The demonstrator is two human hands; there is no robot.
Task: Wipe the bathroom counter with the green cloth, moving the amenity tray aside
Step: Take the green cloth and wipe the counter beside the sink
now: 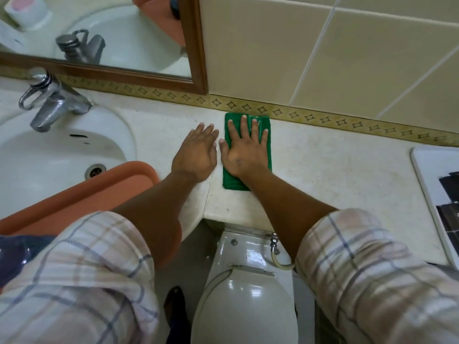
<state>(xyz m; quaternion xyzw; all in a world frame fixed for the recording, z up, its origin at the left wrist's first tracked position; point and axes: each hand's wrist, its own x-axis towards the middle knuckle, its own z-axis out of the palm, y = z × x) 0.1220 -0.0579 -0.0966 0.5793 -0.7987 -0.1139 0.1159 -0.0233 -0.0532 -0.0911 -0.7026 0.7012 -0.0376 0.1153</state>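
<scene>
A folded green cloth [232,181] lies on the pale speckled counter [335,170], reaching back to the tiled wall. My right hand [242,150] presses flat on top of it, fingers spread and pointing at the wall. Just left of the cloth, my left hand [196,152] rests palm-down on the bare counter, holding nothing. A white tray [427,170] carrying dark packets sits at the counter's right end, partly cut off by the frame. An orange tray [82,192] lies over the front of the sink on the left.
The white sink [49,150] with its chrome faucet [49,100] fills the left side. A wood-framed mirror [196,45] hangs above it. Below the counter's front edge stands a toilet [246,294]. Patterned border tiles [323,119] run along the back.
</scene>
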